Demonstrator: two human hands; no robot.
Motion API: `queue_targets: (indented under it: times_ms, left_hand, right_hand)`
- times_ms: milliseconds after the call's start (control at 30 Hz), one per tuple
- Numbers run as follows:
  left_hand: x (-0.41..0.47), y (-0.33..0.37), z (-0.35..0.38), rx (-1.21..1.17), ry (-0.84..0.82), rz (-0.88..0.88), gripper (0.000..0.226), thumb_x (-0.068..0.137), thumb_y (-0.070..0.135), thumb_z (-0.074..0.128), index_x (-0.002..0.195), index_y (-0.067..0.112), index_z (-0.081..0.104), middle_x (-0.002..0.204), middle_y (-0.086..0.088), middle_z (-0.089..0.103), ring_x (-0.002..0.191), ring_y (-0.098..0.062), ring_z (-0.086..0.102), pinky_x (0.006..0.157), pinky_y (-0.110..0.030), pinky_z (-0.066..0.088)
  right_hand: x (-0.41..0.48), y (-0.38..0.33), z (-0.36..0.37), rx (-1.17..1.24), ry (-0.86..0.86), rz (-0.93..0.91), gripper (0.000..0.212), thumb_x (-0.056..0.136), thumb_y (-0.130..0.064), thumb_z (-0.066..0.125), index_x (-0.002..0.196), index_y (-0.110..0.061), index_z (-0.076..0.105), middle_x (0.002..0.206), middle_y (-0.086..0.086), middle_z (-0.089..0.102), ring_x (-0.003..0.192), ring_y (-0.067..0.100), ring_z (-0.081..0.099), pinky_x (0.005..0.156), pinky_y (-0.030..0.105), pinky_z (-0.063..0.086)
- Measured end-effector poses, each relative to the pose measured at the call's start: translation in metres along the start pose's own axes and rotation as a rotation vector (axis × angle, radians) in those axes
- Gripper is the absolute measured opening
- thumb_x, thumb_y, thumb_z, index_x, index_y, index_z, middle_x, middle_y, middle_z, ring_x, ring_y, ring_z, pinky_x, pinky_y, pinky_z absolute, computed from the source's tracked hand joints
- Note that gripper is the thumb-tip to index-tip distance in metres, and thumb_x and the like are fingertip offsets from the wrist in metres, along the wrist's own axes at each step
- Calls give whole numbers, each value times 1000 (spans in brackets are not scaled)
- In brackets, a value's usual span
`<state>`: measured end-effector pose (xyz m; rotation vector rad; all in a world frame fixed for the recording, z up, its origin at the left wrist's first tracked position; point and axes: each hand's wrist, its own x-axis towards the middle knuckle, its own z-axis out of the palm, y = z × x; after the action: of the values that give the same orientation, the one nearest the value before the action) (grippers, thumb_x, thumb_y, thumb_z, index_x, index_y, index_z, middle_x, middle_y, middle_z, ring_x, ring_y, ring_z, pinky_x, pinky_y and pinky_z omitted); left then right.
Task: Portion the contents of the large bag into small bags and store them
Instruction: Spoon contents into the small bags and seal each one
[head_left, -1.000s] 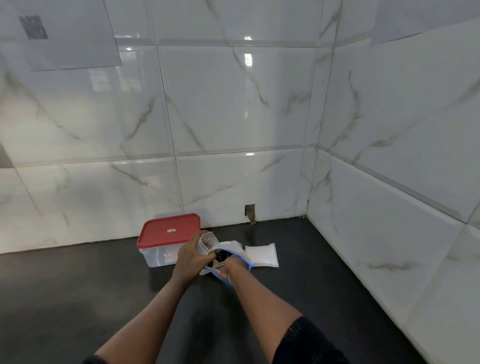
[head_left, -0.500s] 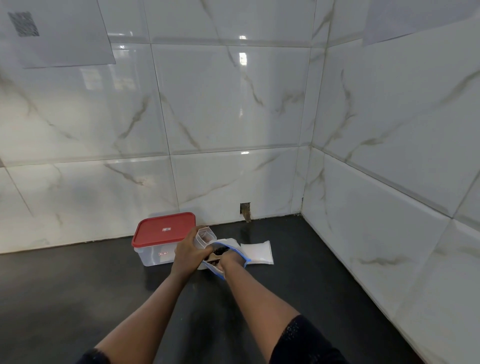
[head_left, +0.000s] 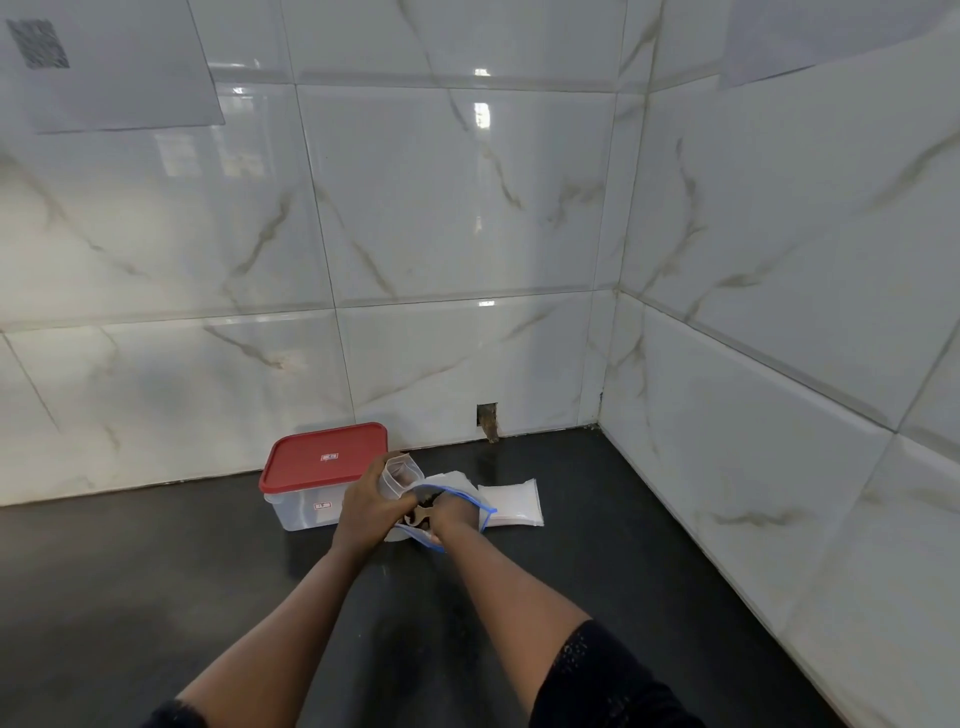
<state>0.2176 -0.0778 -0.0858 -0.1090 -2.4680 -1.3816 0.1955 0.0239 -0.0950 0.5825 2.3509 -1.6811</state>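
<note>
The left hand (head_left: 371, 506) grips a small clear bag (head_left: 401, 472) upright, just in front of the red-lidded container (head_left: 324, 456). The right hand (head_left: 456, 518) reaches into the large blue-zip bag (head_left: 482, 508) lying on the dark table (head_left: 156, 597); its fingers are hidden, so I cannot tell their hold. Flat white bags (head_left: 513, 501) lie just beside

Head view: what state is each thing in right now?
Container: red lid on, closed.
Large bag: mouth open, right hand inside.
Small bag: mouth open, gripped by left hand.
White packet: lying flat on counter.
</note>
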Motion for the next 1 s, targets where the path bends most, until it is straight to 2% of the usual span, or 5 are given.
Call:
queue_targets:
  times_ms: [300, 400, 467, 567, 1000]
  left_hand:
    - [-2, 2, 7, 6, -14, -6, 54, 58, 43, 66, 109, 26, 57, 96, 9, 65, 90, -11, 61, 79, -25, 46]
    - [-3, 4, 11, 31, -33, 18, 48, 61, 28, 65, 109, 23, 57, 96, 10, 63, 92, -14, 61, 78, -21, 43]
    - [-2, 4, 12, 18, -35, 18, 49, 62, 29, 65, 110, 22, 57, 97, 9, 63, 92, -14, 60, 80, -24, 45]
    - [1, 2, 13, 14, -26, 38, 54, 62, 35, 66, 113, 21, 56, 100, 7, 64, 92, -13, 60, 82, -28, 48]
    - [-1, -3, 17, -24, -73, 22, 49, 60, 29, 65, 106, 31, 51, 96, 11, 60, 92, -10, 58, 72, -9, 41]
  right_hand:
    - [-2, 8, -22, -472, -6, -325, 33, 99, -15, 40, 128, -6, 54, 132, 11, 55, 120, 20, 52, 94, 16, 40]
    - [-7, 8, -27, -608, -22, -404, 36, 101, -10, 35, 131, 3, 49, 135, 17, 52, 87, 5, 59, 53, -5, 36]
    - [0, 9, -27, -720, -47, -397, 35, 100, -11, 37, 131, 0, 50, 134, 15, 53, 100, 10, 60, 64, -4, 39]
    - [1, 7, -25, -785, -58, -324, 32, 98, -12, 43, 127, -5, 53, 131, 11, 56, 121, 22, 52, 98, 23, 40]
    - [2, 12, -27, -963, -131, -477, 31, 98, -13, 44, 127, -7, 53, 129, 13, 56, 120, 25, 52, 101, 33, 41]
